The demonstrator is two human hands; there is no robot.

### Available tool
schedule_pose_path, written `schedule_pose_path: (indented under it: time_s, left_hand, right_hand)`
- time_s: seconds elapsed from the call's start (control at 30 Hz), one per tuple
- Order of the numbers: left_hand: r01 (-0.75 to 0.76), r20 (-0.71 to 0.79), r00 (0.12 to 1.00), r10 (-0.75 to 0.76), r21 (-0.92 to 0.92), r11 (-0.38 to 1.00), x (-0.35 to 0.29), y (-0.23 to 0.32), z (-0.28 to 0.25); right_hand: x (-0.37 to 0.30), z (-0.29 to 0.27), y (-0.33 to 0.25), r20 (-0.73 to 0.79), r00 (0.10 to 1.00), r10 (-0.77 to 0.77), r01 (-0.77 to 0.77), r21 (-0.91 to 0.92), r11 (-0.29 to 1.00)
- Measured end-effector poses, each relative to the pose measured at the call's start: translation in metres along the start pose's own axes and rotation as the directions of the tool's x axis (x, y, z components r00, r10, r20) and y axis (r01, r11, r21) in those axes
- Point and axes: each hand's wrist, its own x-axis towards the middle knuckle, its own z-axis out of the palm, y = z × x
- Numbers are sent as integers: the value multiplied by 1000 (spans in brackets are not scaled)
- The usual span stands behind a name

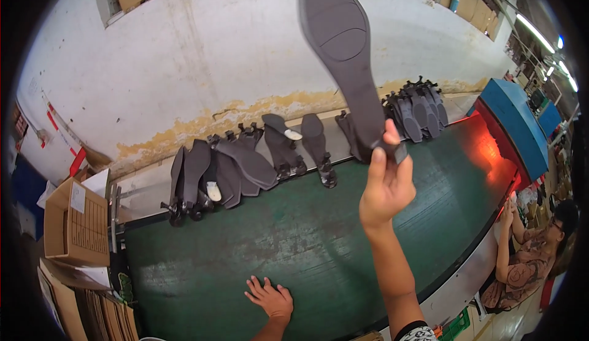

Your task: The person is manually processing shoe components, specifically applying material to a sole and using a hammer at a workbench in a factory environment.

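Note:
My right hand [388, 184] is raised over the green belt, its fingers closed round the heel end of a dark grey shoe sole [343, 49]. The sole points up with its underside facing me, an oval outline on its forefoot. Flat on the belt [202, 267], near its front edge, rests my left hand [270, 299], fingers spread and nothing in them. Along the belt's far edge lie more dark heeled soles: a cluster [239, 163] at the left, a single one [314, 135] in the middle, and a tight row [420, 111] at the right.
A blue machine hood [515, 129] glowing red inside spans the belt's right end. A cardboard box [76, 224] and stacked cardboard sheets [92, 307] stand at the left. A stained white wall [202, 53] runs behind. Another person [531, 258] is at the far right.

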Motion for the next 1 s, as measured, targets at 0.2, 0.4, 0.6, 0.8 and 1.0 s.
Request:
schedule_pose_path:
  time_s: [0.2,0.4,0.6,0.8,1.0]
  left_hand:
    - [5,2,1000,-5,0,1000,1,-6,1]
    - [-15,20,1000,16,-43,999,-3,2,5]
    - [-4,4,1000,4,-24,1000,-2,-9,8]
    - [26,-4,1000,-26,-20,999,-1,-11,5]
    - [-2,-9,1000,1,-37,999,-2,-10,8]
  right_hand:
    - [-11,18,81,45,955,294,-254,-392,885]
    - [-65,-26,230,387,762,520,-160,-665,729]
    - [-107,-13,216,437,728,528,-145,-654,742]
    - [-124,-9,178,899,229,373,488,-438,755]
    - [-92,-16,204,939,228,258,497,-341,798]
